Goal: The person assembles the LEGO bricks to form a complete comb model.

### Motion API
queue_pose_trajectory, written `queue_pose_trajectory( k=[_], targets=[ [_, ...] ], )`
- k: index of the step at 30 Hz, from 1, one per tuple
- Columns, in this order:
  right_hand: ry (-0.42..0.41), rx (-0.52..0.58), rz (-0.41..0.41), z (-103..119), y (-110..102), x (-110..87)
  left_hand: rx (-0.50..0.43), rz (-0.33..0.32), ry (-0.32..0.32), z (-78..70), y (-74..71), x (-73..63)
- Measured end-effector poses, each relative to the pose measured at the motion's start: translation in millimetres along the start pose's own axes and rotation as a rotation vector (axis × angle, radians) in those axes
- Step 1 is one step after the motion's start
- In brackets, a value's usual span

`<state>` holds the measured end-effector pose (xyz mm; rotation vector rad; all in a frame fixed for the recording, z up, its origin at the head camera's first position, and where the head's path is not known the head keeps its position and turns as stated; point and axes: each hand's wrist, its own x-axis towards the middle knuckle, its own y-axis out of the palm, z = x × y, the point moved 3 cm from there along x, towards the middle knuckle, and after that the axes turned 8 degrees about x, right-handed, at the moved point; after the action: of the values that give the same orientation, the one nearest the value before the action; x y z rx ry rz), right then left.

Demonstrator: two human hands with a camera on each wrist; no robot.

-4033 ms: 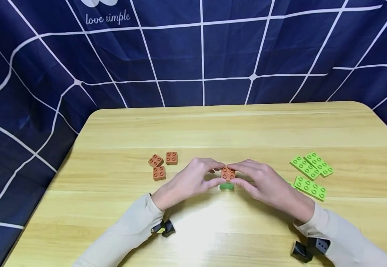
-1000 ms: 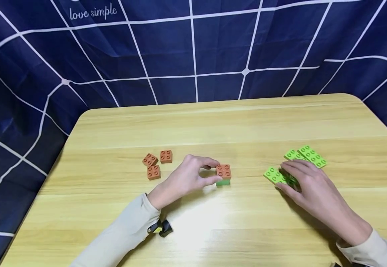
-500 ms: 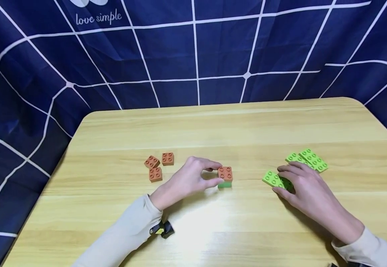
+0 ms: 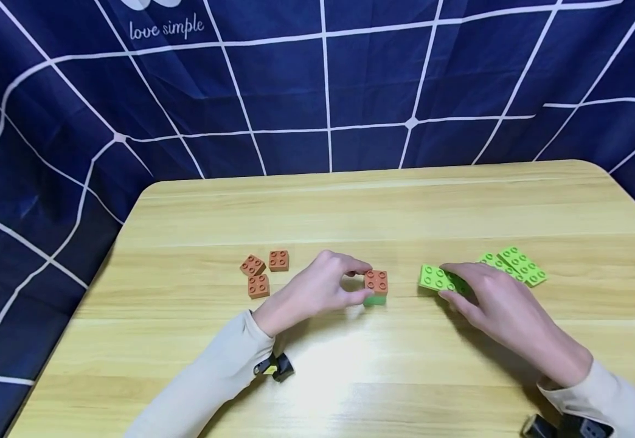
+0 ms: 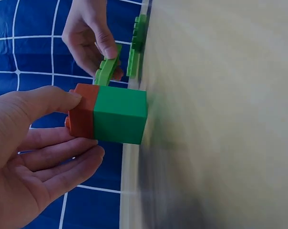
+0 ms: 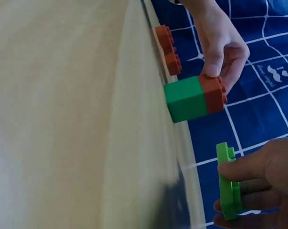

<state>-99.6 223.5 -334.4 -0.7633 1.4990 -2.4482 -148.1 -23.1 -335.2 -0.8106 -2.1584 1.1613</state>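
My left hand (image 4: 323,289) pinches a brown-orange brick (image 4: 376,281) between thumb and fingers. That brick sits on top of a taller green brick (image 5: 120,114), which stands on the table. My right hand (image 4: 495,304) grips a flat lime-green brick (image 4: 435,277) by its long edges, raised above the table and to the right of the stack. In the right wrist view the lime brick (image 6: 228,181) shows thumb on one side and fingers on the other. The right hand covers part of the lime brick in the head view.
Several loose brown-orange bricks (image 4: 258,286) lie left of the left hand on the wooden table (image 4: 350,213). Beyond the right hand, more flat lime-green bricks (image 4: 522,266) lie together. A dark blue cloth (image 4: 274,85) with white lines hangs behind the table.
The right hand has left the stack, gone to the lime bricks, taken one up and brought it leftward toward the stack. The left hand has stayed at the brown-orange brick.
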Motion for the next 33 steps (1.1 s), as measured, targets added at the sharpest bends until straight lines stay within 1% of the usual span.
queue_pose_trajectory(
  k=[3, 6, 12, 17, 21, 25, 31, 33],
  targets=[
    [-0.004, 0.005, 0.018, 5.5, 0.0, 8.8, 0.002, 0.023, -0.015, -0.3, -1.2, 3.2],
    [-0.035, 0.018, 0.025, 12.3, 3.7, 17.2, 0.006, 0.038, -0.019, -1.1, -1.0, 3.9],
    [-0.096, 0.067, 0.020, 23.0, 14.7, 29.4, 0.004, 0.025, -0.006, -2.3, 1.2, 1.7],
    [-0.100, 0.094, 0.030, 24.2, 19.9, 29.1, 0.010, 0.039, 0.000, -3.7, 5.8, 0.8],
    [-0.115, 0.128, -0.019, 22.8, 15.4, 28.2, 0.011, 0.028, 0.012, -4.9, 6.1, 2.9],
    [-0.169, 0.172, -0.063, 23.8, 12.4, 32.3, 0.021, 0.015, 0.007, -4.0, 4.1, 2.9],
    [-0.249, 0.196, -0.051, 26.8, 19.3, 36.3, 0.012, -0.005, 0.011, -1.3, 3.1, 1.7],
    [-0.266, 0.204, -0.048, 27.4, 21.9, 36.8, -0.008, -0.011, 0.010, -0.4, 3.3, 1.1]
  ],
)
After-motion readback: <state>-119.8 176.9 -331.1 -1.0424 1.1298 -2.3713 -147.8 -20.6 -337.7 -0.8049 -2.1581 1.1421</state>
